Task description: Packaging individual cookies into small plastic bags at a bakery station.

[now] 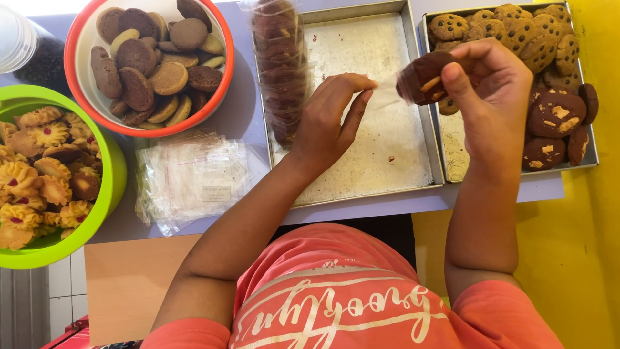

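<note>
The right hand (492, 90) grips a short stack of dark chocolate cookies (426, 77) with pale nut pieces, thumb in front and fingers curled over the top. The stack is held above the gap between the two metal trays, its long axis lying roughly level and running left to right, with the open left end pointing toward the other hand and slightly down.

The left hand (329, 119) pinches the edge of a small clear plastic bag (386, 97) between thumb and fingertips; the bag stretches from those fingers to the cookie stack, and its mouth meets the stack's left end. How far the cookies sit inside the bag cannot be told.

Below both hands lies an almost bare baking tray (361, 161) with a few crumbs. At its left edge rests a filled clear sleeve of chocolate cookies (279, 71), long axis pointing away from the person. The right tray (584, 161) holds chocolate chip cookies at the far end and dark nut-topped ones nearer.

To the left, a pile of empty clear bags (194, 181) lies on the table. Beyond it stands a red-rimmed bowl (81, 97) of brown and tan round cookies, and a green bowl (113, 187) holds golden piped cookies.
</note>
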